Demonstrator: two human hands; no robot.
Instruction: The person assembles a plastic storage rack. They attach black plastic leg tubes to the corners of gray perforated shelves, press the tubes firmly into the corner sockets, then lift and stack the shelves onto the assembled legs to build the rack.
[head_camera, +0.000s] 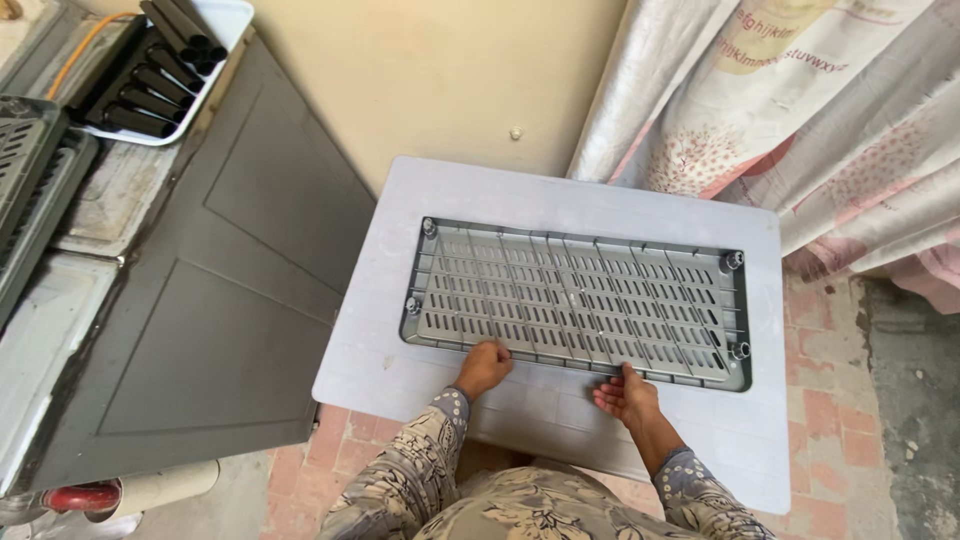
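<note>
both hands rest on the near edge of a grey slotted shelf panel (578, 300) lying flat on a pale grey table (560, 195), the left hand (483, 367) curled closed over the rim, the right hand (625, 396) open with fingers spread

Soft, even daylight fills the scene, bright without harsh glare. The pale board (560, 200) reflects it evenly, and the slotted grey tray (580, 300) on it throws only a thin shadow along its rim. The dark door (220, 280) at left carries a dull sheen. Focus is sharp across the middle; the curtain (800, 110) at far right looks slightly washed out, and straight edges bow near the corners.
</note>
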